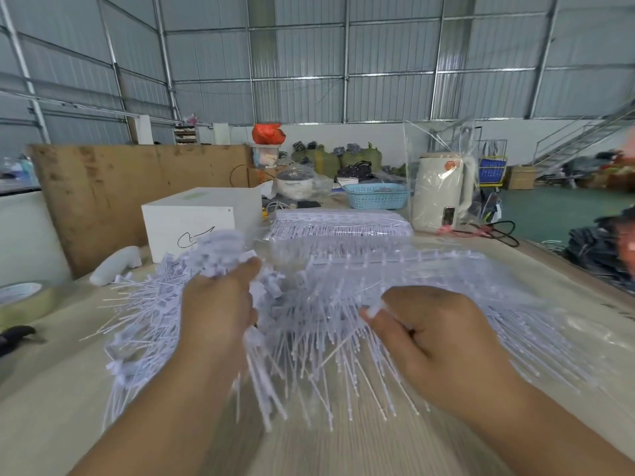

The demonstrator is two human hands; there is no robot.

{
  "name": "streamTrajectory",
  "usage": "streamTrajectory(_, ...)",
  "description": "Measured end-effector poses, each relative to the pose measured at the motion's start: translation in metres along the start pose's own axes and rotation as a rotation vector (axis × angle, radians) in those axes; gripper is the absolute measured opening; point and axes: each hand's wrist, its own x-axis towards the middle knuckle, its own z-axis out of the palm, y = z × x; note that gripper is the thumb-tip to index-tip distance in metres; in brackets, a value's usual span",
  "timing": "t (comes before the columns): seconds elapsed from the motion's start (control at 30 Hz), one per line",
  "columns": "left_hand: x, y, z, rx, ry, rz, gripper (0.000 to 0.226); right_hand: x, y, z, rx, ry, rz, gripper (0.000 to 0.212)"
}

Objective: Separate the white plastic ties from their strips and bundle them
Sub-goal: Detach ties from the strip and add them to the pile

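A: Location of the ties (309, 338)?

B: Heaped on the counter (343, 448). Left hand (220, 304) clenched on a bundle (220, 249); right hand (436, 334) pinching a few strands.

A: Risk?

B: Loose strands snagging, likely scattering the clenched bundle.

Two bare hands work here, one left hand (220, 304) and one right hand (436, 341). The white plastic ties (309, 355) are far too many and too blurred to count (easily hundreds). Behind them stand one white box (192, 218), one blue basket (376, 195), one kettle (443, 194) and one tape roll (24, 297).
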Motion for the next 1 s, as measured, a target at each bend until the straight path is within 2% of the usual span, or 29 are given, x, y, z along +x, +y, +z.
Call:
streamTrajectory(0.03,0.000,0.000,-0.001,0.018,-0.057,-0.010,0.040,0.000,-0.001,-0.001,0.178,0.043,0.056,0.047)
streamTrajectory(0.1,-0.015,-0.004,0.007,0.078,-0.276,0.010,0.034,0.002,-0.002,0.000,0.536,0.025,0.166,0.047)
streamTrajectory(0.17,-0.036,-0.009,0.017,0.112,-0.561,0.038,0.021,0.002,-0.002,0.003,0.680,-0.050,0.230,0.044)
streamTrajectory(0.23,-0.046,-0.011,0.020,0.099,-0.751,0.003,0.023,0.001,0.000,0.004,0.755,-0.089,0.253,0.043)
streamTrajectory(0.37,-0.043,-0.011,0.016,0.128,-0.803,-0.079,0.025,0.000,0.000,0.004,0.863,-0.076,0.286,0.035)
streamTrajectory(0.47,-0.043,-0.012,0.016,0.096,-0.771,-0.098,0.029,0.001,-0.001,0.006,0.922,-0.062,0.309,0.034)
streamTrajectory(0.6,-0.045,-0.014,0.018,0.059,-0.784,-0.179,0.043,0.000,-0.002,0.009,0.948,-0.121,0.306,0.031)
streamTrajectory(0.67,-0.045,-0.015,0.018,0.067,-0.799,-0.212,0.038,-0.002,-0.002,0.012,0.920,-0.151,0.305,0.032)
streamTrajectory(0.77,-0.047,-0.015,0.018,0.049,-0.797,-0.253,0.030,-0.005,0.003,0.018,0.723,-0.128,0.387,0.030)
streamTrajectory(0.87,-0.044,-0.015,0.017,0.012,-0.845,-0.328,0.026,-0.004,0.005,0.021,0.779,-0.082,0.420,0.022)
streamTrajectory(1.0,-0.048,-0.013,0.016,0.107,-1.035,-0.284,0.014,-0.003,0.008,0.022,0.962,-0.018,0.431,0.063)
